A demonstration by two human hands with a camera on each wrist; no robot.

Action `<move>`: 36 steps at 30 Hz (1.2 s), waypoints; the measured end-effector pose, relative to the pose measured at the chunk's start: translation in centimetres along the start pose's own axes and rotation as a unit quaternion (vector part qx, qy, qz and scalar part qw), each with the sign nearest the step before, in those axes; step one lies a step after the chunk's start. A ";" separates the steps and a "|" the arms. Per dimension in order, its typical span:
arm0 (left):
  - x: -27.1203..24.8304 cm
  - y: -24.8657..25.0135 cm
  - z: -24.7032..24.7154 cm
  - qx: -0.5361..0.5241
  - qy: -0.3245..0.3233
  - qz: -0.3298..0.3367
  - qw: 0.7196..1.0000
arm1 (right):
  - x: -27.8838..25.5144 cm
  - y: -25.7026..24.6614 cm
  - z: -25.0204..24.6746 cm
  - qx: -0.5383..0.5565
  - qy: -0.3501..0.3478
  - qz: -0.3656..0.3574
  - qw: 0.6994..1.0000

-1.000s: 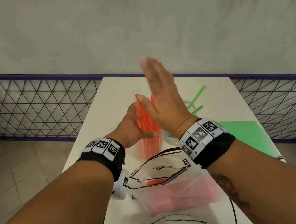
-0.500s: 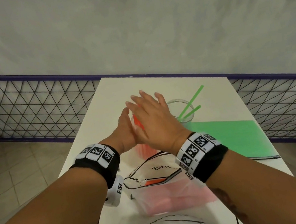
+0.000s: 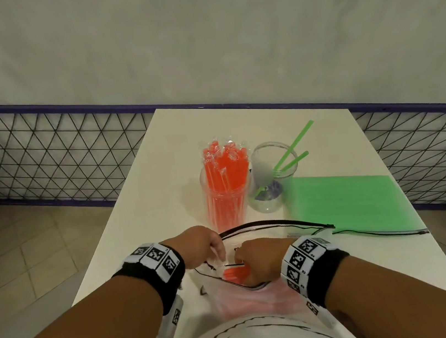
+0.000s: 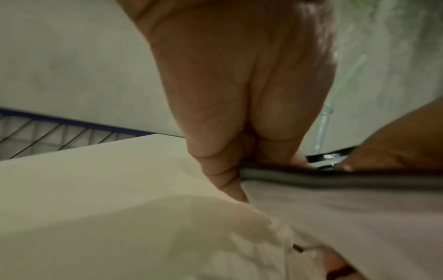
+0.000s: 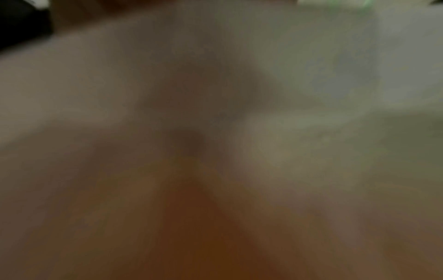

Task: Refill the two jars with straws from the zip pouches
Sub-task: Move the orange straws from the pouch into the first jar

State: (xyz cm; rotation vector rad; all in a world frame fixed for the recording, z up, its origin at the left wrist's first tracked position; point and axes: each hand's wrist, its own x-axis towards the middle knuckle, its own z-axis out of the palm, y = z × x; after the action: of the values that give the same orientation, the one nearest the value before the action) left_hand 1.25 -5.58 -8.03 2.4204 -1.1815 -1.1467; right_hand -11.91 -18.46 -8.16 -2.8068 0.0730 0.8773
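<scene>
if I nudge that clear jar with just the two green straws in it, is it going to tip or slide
The clear round-bellied jar probably slides more than tips: its body looks wide and squat. It is likely light, holding only two green straws, so a small push may move it. The straws lean out past the rim and could shift. The jar of orange straws stands close on its left, so it may bump that.

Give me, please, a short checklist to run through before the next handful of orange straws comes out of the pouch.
1. Pouch mouth held open: ok; the left hand pinches the rim of the orange-straw pouch.
2. Right hand inside the pouch: ok.
3. Firm hold on the orange straws: cannot tell; its fingers are hidden and the right wrist view is blurred.
4. Orange jar upright: ok.
5. Room left in that jar: not ok; it looks packed.
6. Green jar refilled: not ok; only a few green straws stand in it.
</scene>
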 end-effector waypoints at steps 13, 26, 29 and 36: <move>0.2 0.5 0.6 0.222 -0.102 -0.003 0.970 | -0.5 1.3 0.2 -0.019 -0.028 0.024 0.999; 0.1 -1.6 0.0 0.085 -0.090 -0.023 0.992 | -2.9 1.0 -3.4 0.166 0.016 -0.002 0.986; -0.3 -1.6 -1.4 -0.072 0.037 0.003 0.997 | -5.5 0.7 -7.6 0.276 0.061 -0.022 0.959; 0.1 1.5 -6.1 -0.307 0.272 0.099 0.907 | -8.4 0.0 -15.8 0.534 0.385 -0.112 0.745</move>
State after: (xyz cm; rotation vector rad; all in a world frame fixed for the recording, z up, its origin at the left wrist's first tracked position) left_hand 4.83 -7.48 -3.24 1.8858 -0.7187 -0.5859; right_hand -10.03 -21.76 9.32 -1.7830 0.2528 -0.3899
